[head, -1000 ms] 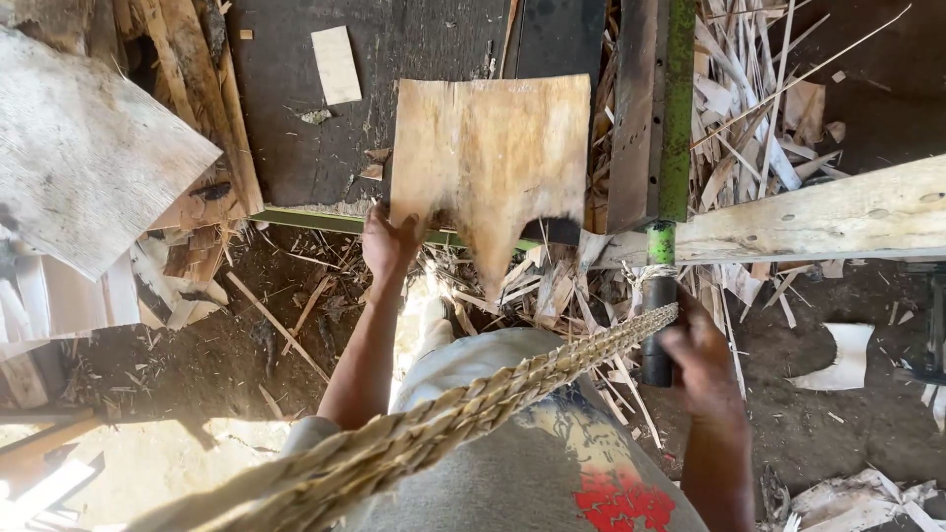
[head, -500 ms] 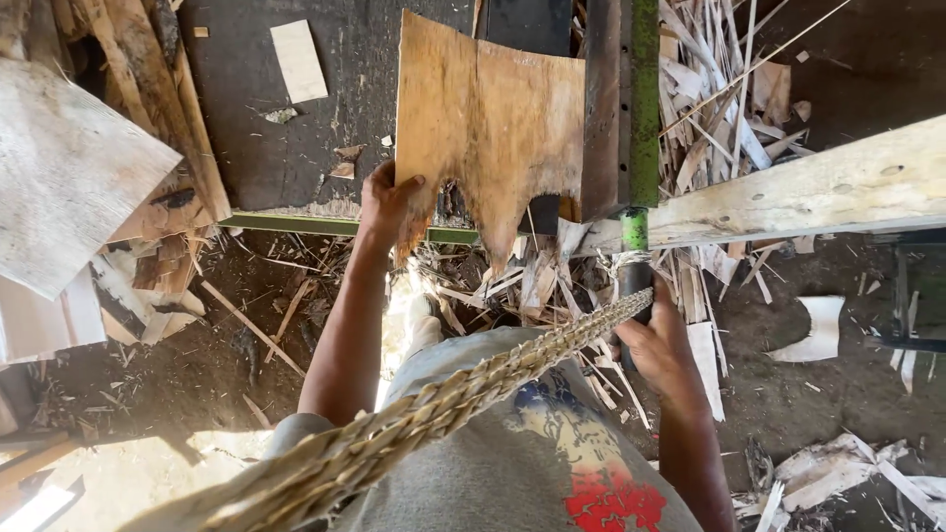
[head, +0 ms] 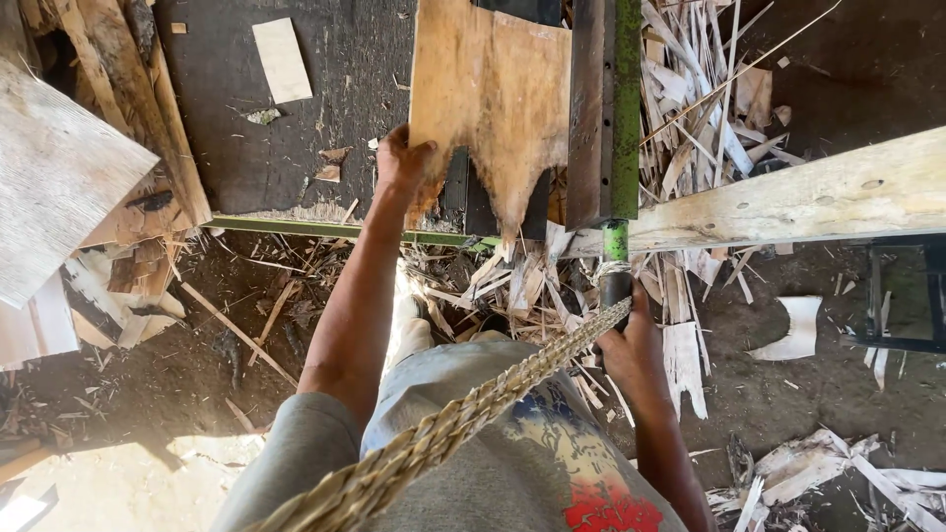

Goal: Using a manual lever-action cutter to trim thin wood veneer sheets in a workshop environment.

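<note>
Veneer sheet (head: 490,108) lies flat on the dark table (head: 286,138), long axis running away from me, just left of the green blade lever (head: 625,118). My left hand (head: 402,163) pinches its near-left edge; my right hand (head: 631,350) wraps the lever's handle below.

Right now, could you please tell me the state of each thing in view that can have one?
left hand: gripping the near left edge of the wood sheet
right hand: closed around the dark lever handle
wood sheet: flat on the cutter bed, near edge ragged
green lever: lowered along the sheet's right edge
braided rope: taut, running diagonally to the handle
wood scraps: scattered on the ground
</note>
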